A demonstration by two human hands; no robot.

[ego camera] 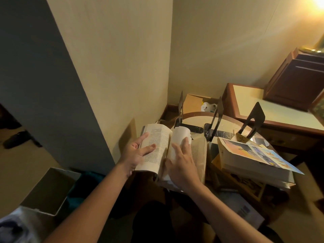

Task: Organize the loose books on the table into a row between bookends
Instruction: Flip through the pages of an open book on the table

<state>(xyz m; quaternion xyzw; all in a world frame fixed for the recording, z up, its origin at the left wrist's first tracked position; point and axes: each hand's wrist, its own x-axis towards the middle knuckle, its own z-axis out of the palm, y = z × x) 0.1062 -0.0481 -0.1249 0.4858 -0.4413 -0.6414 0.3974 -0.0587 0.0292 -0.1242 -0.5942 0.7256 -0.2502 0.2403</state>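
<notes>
An open book with yellowed pages lies at the near left of the small round table. My left hand rests with straight fingers on its left page. My right hand lies on the right side, fingers spread over pages that curl upward. Three black metal bookends stand behind: one at the left, one in the middle, one at the right. A stack of loose books, the top one with an orange and blue cover, lies to the right of the open book.
A beige wall corner rises just left of the table. A cardboard box and a white bag sit on the floor behind it. A wooden desk stands at the right, a grey bin at the lower left.
</notes>
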